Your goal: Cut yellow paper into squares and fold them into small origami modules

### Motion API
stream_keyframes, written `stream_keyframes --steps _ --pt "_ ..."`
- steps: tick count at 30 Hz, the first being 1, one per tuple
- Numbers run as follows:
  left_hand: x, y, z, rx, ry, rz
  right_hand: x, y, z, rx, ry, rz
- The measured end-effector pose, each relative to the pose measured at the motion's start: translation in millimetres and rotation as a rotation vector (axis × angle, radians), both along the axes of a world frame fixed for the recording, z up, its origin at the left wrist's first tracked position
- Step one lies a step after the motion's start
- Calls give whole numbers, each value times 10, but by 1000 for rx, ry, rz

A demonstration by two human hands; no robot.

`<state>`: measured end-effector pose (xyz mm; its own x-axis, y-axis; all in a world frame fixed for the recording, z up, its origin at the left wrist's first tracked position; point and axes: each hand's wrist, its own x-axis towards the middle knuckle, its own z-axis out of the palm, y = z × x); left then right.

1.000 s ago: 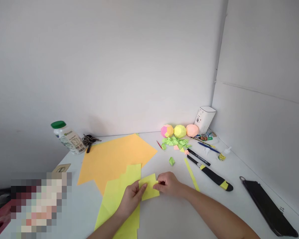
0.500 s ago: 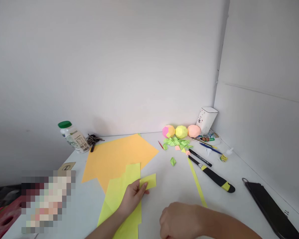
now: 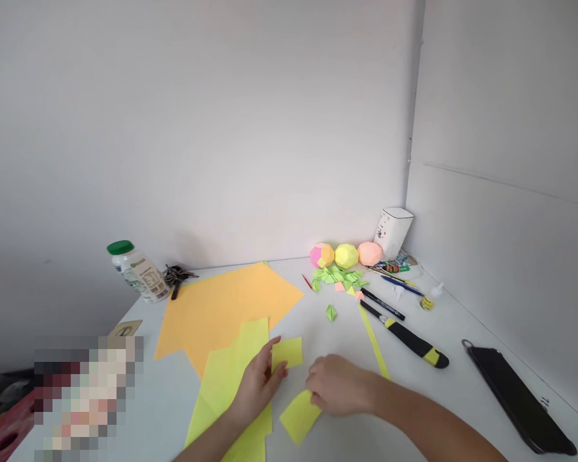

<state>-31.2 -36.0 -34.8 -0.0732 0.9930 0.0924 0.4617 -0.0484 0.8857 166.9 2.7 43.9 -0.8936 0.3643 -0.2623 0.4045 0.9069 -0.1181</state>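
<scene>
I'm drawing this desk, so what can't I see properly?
In the head view:
Bottle: label print too small to read.
Thing at left: blurred into blocks.
Big yellow paper: near end cut off by the bottom edge.
Nearer small yellow piece: part hidden by the right hand's fingers.

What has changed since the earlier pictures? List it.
The right hand dropped nearer the person, then came partway back, now pinching a yellow piece. The left hand's thumb and forefinger spread beside another yellow piece; both hands first held just one. The orange sheet and knife stayed put.
</scene>
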Motion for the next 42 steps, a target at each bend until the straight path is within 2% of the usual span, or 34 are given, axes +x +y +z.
stream_keyframes --steps 2,4,9,12,15,20,22,25,27,28,32,38,42 --pt "7 -5 -28 75 87 -38 17 144 -71 16 -20 -93" --pt "8 -9 -46 150 179 -72 92 215 -119 -3 14 -118" --pt "-6 -16 -44 200 300 -93 497 38 -143 -41 134 -160" --pt "-13 -18 -33 193 321 -105 744 -122 -125 -213 192 -207" --pt "-16 -21 -30 168 337 -104 852 -162 -126 -385 283 -273" --pt "-15 -32 -26 138 350 -103 861 -128 -179 -471 460 -415" --pt "-13 -33 -21 136 356 -108 887 -154 -180 -451 658 -508" --pt "-13 -33 -27 143 353 -104 948 -205 -144 -280 1023 -726" --pt "-17 -34 -45 145 350 -98 977 -214 -111 -189 1056 -795" --pt "-19 -35 -58 145 351 -97 985 -210 -98 -167 1004 -759" --pt "-24 -38 -98 153 360 -104 987 -172 -94 -95 754 -467" --pt "-15 -37 -86 153 365 -96 984 -138 -165 -128 577 -344" --pt "-11 -40 -68 158 359 -107 984 -129 -177 -121 536 -328"
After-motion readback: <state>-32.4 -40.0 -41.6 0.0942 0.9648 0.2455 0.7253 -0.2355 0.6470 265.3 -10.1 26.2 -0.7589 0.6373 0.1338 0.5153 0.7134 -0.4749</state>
